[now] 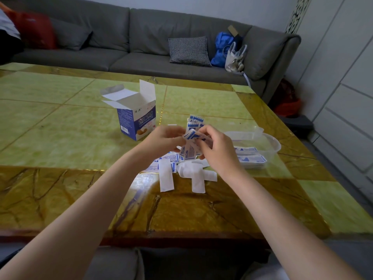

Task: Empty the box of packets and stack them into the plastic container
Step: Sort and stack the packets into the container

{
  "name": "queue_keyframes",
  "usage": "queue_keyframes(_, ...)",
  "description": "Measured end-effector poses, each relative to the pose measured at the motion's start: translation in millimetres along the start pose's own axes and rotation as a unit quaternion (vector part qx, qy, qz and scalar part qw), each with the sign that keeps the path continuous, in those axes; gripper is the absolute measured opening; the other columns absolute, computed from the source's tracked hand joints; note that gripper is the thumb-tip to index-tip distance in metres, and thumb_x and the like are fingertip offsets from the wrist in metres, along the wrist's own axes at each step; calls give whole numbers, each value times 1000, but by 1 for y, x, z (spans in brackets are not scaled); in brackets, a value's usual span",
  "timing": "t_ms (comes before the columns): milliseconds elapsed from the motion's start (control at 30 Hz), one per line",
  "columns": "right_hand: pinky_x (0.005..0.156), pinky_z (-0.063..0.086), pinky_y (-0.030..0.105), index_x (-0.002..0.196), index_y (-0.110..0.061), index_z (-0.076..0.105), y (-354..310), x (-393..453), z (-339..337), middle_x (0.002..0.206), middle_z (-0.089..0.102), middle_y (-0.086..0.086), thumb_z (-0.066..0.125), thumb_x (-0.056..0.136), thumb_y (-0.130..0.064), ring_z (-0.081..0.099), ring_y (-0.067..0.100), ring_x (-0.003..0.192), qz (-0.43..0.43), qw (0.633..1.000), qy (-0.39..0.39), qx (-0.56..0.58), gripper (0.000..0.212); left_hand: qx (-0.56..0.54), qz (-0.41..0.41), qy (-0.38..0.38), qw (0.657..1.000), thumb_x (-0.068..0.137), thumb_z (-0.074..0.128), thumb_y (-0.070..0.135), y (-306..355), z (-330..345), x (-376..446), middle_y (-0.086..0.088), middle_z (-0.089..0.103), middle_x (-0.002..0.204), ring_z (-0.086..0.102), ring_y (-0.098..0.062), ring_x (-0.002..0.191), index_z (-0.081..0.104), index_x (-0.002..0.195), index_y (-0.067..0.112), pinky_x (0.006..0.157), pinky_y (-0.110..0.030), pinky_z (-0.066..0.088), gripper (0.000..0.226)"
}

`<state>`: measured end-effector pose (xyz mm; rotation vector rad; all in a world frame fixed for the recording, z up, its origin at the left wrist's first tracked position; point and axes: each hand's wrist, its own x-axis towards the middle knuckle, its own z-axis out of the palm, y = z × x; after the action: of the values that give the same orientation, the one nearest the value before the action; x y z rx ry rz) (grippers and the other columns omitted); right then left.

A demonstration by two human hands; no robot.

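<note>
Surface: a glossy stone-look table (60, 122) in pale green tiles with gold seams and a mottled amber-brown border along the near and right edges; the near edge catches a bright sheen.
Box: a small blue-and-white cardboard box (136, 120) stands upright on the green part, top flaps open, left of and beyond the hands.
Left hand: the left hand (161, 139) is curled, its fingers pinching a bunch of blue-and-white paper packets (191, 146).
Right hand: the right hand (217, 148) grips the same bunch from the other side — both held just above the table.
Loose packets: a scatter of white and blue-printed strips (181, 172) lies on the table under the hands, some face down.
Container: a clear round plastic container (270, 143) sits just right of the right hand — a few packets lie flat inside.
Room: a long grey fabric sofa (121, 41) runs behind the table, with a black-and-white checked cushion (189, 51), a blue bag (223, 47) and a red cushion (34, 31); pale panelled wall at right.
</note>
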<state>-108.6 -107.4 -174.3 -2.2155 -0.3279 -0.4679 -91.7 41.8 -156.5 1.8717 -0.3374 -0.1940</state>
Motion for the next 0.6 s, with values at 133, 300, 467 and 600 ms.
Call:
queue_keyframes(133,69,53,30,96,-7,61,2,0,3,94,64,4,58,89,-11,62,21,84,11,999,-25,22,8,10,13,-21,1000,87,59,9,-9,-2,2,0,63,89,61,-14,84,62,101,14,72,-19,53,16)
queue_keyframes(300,74,54,34,93,-19,60,-3,0,0,94,65,-1,52,93,-14,64,21,88,148,975,-9,167,9,-38,-3,-8,999,80,67,5,-12,2,3,-7,66,100,64,-15,86,58,114,16,67,-16,56,37)
queue_keyframes(467,73,57,32,102,-7,58,-6,0,-4,100,66,9,46,95,-6,66,16,74,241,907,-11,345,14,-82,-43,1,996,84,61,4,-12,2,3,-8,66,104,65,-14,86,61,112,8,67,-16,57,29)
queue_keyframes(600,74,56,32,92,-7,58,-9,3,-13,93,63,6,51,91,-2,62,15,77,263,858,-35,440,9,-109,-92,48,989,84,61,5,-16,0,5,-5,67,93,65,-13,79,61,106,4,71,-22,56,23)
